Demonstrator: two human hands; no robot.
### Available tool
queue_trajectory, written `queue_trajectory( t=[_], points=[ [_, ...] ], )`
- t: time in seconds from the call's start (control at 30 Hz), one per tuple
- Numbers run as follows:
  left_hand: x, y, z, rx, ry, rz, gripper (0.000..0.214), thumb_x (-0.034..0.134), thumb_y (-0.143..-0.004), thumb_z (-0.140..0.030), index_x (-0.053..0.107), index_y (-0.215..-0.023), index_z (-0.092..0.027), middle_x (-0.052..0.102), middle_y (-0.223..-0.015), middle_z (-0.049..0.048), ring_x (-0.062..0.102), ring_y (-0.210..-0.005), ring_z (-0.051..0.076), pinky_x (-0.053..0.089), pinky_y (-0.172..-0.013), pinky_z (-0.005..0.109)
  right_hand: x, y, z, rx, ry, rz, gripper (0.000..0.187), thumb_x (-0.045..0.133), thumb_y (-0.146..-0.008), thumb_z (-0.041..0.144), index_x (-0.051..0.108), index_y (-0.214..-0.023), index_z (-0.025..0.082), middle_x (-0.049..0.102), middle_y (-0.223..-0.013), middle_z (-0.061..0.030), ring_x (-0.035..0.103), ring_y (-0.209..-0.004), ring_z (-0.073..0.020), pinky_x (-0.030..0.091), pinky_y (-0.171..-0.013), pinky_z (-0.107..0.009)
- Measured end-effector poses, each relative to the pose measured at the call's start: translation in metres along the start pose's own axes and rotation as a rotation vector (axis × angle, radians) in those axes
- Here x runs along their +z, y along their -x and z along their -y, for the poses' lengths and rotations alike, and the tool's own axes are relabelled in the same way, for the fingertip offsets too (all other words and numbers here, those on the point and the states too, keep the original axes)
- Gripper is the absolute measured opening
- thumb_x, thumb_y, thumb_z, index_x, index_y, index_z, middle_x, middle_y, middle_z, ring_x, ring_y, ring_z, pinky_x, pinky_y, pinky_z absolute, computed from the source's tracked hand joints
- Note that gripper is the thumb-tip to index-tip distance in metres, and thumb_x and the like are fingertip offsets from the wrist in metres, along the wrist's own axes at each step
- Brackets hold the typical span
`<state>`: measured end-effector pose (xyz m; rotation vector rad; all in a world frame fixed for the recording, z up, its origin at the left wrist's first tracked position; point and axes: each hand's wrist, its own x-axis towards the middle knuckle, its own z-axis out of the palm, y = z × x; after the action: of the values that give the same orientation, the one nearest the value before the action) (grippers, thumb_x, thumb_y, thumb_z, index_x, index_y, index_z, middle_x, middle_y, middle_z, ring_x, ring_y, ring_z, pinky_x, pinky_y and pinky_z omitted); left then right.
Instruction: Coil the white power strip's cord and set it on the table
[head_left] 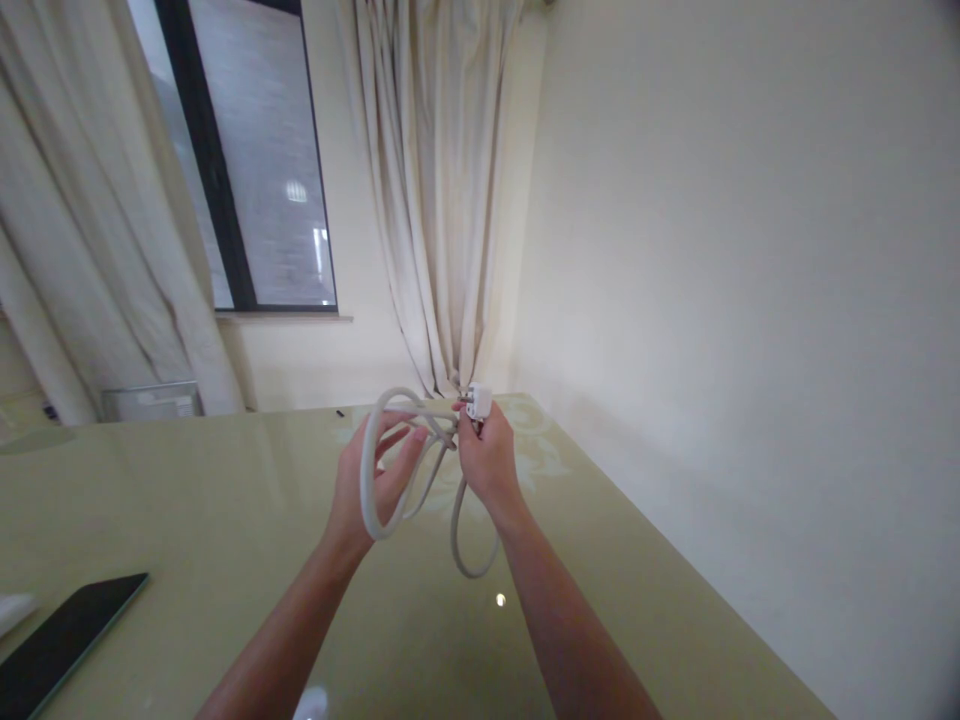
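A white power cable (369, 492) hangs in loops above a glossy green table (195, 500). My left hand (375, 478) has the coils wrapped round its palm, fingers stretched upward and partly curled on the loops. My right hand (487, 455) is closed on the cable's end just below the white plug (478, 400), whose metal pins point left. One loop (472, 560) dangles below the right hand, apart from the tabletop.
A dark flat tablet or phone (64, 640) lies at the table's front left, beside a white object (13, 610). Cream curtains (442, 190) hang behind the table by a window (255, 160). A bare wall (750, 300) stands on the right.
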<state>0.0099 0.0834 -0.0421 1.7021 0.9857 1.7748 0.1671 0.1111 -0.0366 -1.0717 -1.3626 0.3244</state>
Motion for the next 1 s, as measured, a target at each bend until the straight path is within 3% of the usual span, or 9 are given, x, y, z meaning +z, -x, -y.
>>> queue_trajectory(
  t=[0.1,0.2,0.27,0.4,0.53,0.67,0.83,0.9,1.0],
  points=[
    [-0.006,-0.002,-0.002,-0.129,0.064,0.23,0.052,0.078,-0.083,-0.045,0.068,-0.127,-0.02,0.07,-0.135,0.0138,0.069,-0.12,0.031,0.06,-0.099,0.045,0.0,0.004,0.009,-0.073,-0.001,0.053,0.019,0.055,-0.094,0.025,0.072,-0.102,0.019,0.075,-0.094,-0.0079,0.069,-0.087,-0.0223,0.052,-0.079,-0.033],
    [-0.013,-0.005,-0.003,-0.186,0.063,0.389,0.061,0.082,-0.079,-0.044,0.068,-0.133,-0.021,0.077,-0.123,0.0129,0.073,-0.11,0.031,0.063,-0.092,0.044,0.002,0.01,0.019,-0.103,-0.008,0.159,0.018,0.056,-0.095,0.024,0.069,-0.105,0.02,0.075,-0.091,-0.0058,0.069,-0.082,-0.0206,0.051,-0.076,-0.031],
    [-0.017,-0.008,-0.003,-0.183,0.025,0.336,0.049,0.081,-0.079,-0.046,0.076,-0.12,-0.019,0.08,-0.114,0.0119,0.074,-0.107,0.031,0.063,-0.094,0.043,0.003,0.011,0.021,-0.091,-0.068,0.235,0.017,0.057,-0.096,0.027,0.069,-0.107,0.02,0.075,-0.09,-0.0041,0.068,-0.08,-0.0192,0.051,-0.075,-0.03],
    [-0.026,-0.015,-0.003,-0.223,0.082,0.033,0.045,0.083,-0.076,-0.053,0.08,-0.104,-0.017,0.081,-0.104,0.0091,0.075,-0.102,0.029,0.063,-0.096,0.045,0.0,0.005,0.011,-0.058,-0.133,0.418,0.017,0.062,-0.095,0.036,0.069,-0.092,0.02,0.07,-0.079,-0.0003,0.064,-0.074,-0.0171,0.048,-0.069,-0.028],
    [-0.037,-0.022,-0.001,-0.161,0.136,-0.15,0.049,0.084,-0.076,-0.053,0.077,-0.105,-0.015,0.078,-0.113,0.0103,0.076,-0.1,0.025,0.064,-0.095,0.045,-0.011,-0.006,0.002,-0.009,-0.189,0.39,0.023,0.062,-0.095,0.04,0.069,-0.089,0.019,0.069,-0.077,-0.0019,0.062,-0.069,-0.0166,0.047,-0.065,-0.028],
    [-0.046,-0.024,0.003,-0.145,0.03,-0.009,0.054,0.075,-0.083,-0.061,0.075,-0.113,-0.016,0.079,-0.113,0.0128,0.075,-0.104,0.028,0.06,-0.1,0.049,-0.024,-0.007,0.014,-0.074,-0.013,0.204,0.019,0.059,-0.096,0.035,0.068,-0.089,0.019,0.071,-0.075,-0.0036,0.061,-0.065,-0.0166,0.044,-0.064,-0.028],
    [-0.036,-0.014,-0.001,-0.01,-0.431,0.301,0.046,0.055,-0.095,-0.059,0.081,-0.104,-0.022,0.08,-0.114,0.012,0.073,-0.111,0.034,0.055,-0.104,0.051,-0.022,0.006,0.038,-0.314,0.367,0.321,0.008,0.058,-0.09,0.017,0.065,-0.093,0.02,0.072,-0.084,-0.0058,0.062,-0.074,-0.0197,0.037,-0.067,-0.029],
    [-0.033,-0.012,-0.001,0.008,-0.522,0.325,0.044,0.053,-0.096,-0.056,0.081,-0.101,-0.022,0.081,-0.106,0.0113,0.075,-0.104,0.034,0.057,-0.098,0.05,-0.021,0.007,0.04,-0.333,0.431,0.363,0.008,0.059,-0.09,0.017,0.065,-0.096,0.021,0.072,-0.085,-0.006,0.062,-0.075,-0.0199,0.035,-0.066,-0.029],
    [-0.041,-0.017,0.003,-0.013,-0.476,0.252,0.047,0.051,-0.096,-0.058,0.08,-0.098,-0.021,0.081,-0.109,0.0116,0.076,-0.097,0.031,0.061,-0.083,0.042,-0.029,0.0,0.033,-0.23,0.414,0.344,0.012,0.059,-0.096,0.03,0.065,-0.091,0.021,0.067,-0.073,-0.0023,0.056,-0.064,-0.0176,0.03,-0.062,-0.029]
  ],
)
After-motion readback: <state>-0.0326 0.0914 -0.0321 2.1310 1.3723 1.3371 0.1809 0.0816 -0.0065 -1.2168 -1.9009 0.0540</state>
